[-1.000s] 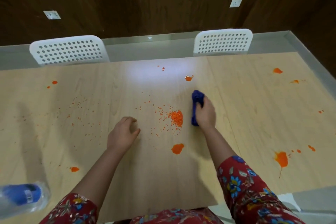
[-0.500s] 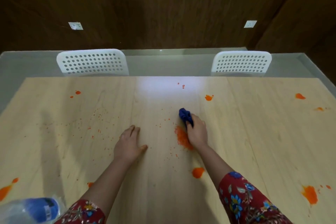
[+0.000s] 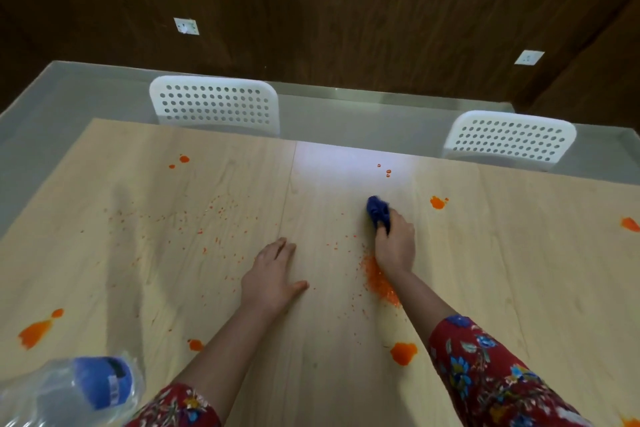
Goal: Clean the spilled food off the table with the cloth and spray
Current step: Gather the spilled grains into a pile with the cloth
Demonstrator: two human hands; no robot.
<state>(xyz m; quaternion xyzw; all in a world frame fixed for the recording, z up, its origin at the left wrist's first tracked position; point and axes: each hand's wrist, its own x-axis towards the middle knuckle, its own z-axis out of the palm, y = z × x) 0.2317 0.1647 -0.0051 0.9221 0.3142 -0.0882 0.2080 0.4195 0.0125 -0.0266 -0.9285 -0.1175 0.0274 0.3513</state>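
Right hand [image 3: 396, 246] grips bunched blue cloth [image 3: 378, 212] on table [image 3: 519, 270], cloth's length running away from person; left hand [image 3: 272, 276] flat, fingers straight, holding nothing; orange crumb pile [image 3: 379, 282] beside right wrist.

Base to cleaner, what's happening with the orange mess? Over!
Right hand grips blue cloth on table, crumb pile beside wrist. Left hand flat on table. Several orange splats uncleaned. Nothing blocking.

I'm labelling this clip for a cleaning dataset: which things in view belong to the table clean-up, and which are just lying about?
Job in hand:
blue cloth, gripped by the right hand
left hand, flat on the table
orange crumb pile
orange splat
clear blue-banded bottle, probably the spray

Lying about:
white chairs
wall sockets
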